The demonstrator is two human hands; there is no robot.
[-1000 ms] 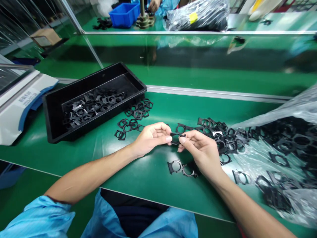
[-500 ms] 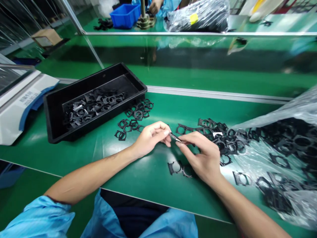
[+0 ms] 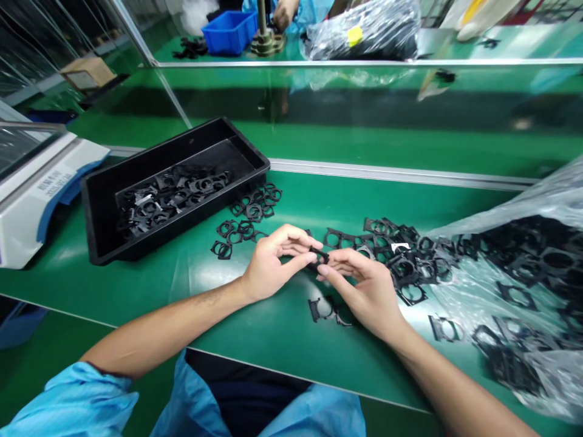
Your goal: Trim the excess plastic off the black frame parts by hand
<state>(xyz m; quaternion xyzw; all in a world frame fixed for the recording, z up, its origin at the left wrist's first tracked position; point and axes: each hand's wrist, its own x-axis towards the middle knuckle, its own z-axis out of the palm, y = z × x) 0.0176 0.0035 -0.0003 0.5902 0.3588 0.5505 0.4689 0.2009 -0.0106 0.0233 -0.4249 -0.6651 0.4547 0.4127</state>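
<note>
My left hand (image 3: 273, 264) and my right hand (image 3: 359, 291) meet above the green table, with fingertips pinching a small black plastic ring bracket (image 3: 319, 255) between them. Its shape is partly hidden by my fingers. Just below my right hand lies a linked black bracket piece (image 3: 324, 311). A loose heap of similar brackets (image 3: 403, 264) spreads beside my right hand, and a smaller group (image 3: 250, 209) lies left of my left hand.
A black tray (image 3: 155, 146) holding many brackets stands at the left, beside a white machine (image 3: 36, 188). A clear plastic bag (image 3: 523, 285) full of brackets lies at the right. Past a metal rail and glass panel, a co-worker's hand (image 3: 283, 12) and a blue crate (image 3: 230, 33) show.
The small bracket has turned in my fingers and shows more of its body. My right hand has shifted left, closer to my left hand.
</note>
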